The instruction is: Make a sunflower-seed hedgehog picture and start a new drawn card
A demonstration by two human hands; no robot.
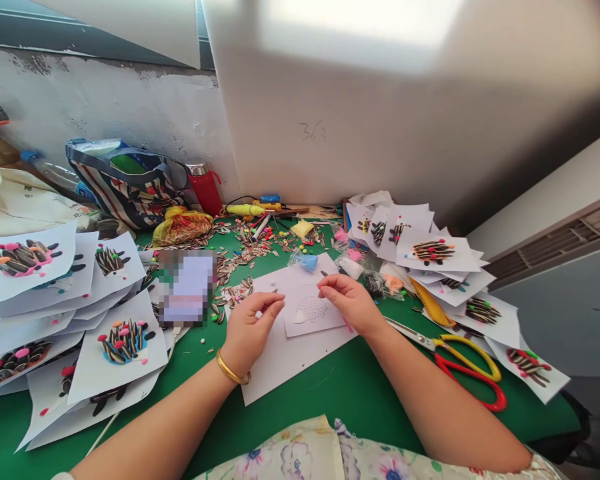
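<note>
My left hand point(253, 330), with a gold bangle at the wrist, is closed in a pinch over the left part of a white sheet point(270, 373). A small dark sliver shows by its fingertips; I cannot tell whether it is held. My right hand point(353, 303) also pinches, its fingertips above the upper right of a small card point(293, 327). What it holds, if anything, is too small to name. Between the hands, the card bears a line drawing of a hedgehog point(313, 310). A bag of blue clay point(309, 263) lies just beyond.
Sunflower seeds point(247, 257) are strewn behind the sheet, beside a blurred phone point(187, 290). Decorated seed cards point(125, 343) are stacked left, with more cards point(443, 252) right. Scissors point(435, 343) lie by my right forearm. A red bottle point(205, 193) and striped bag point(125, 183) stand behind.
</note>
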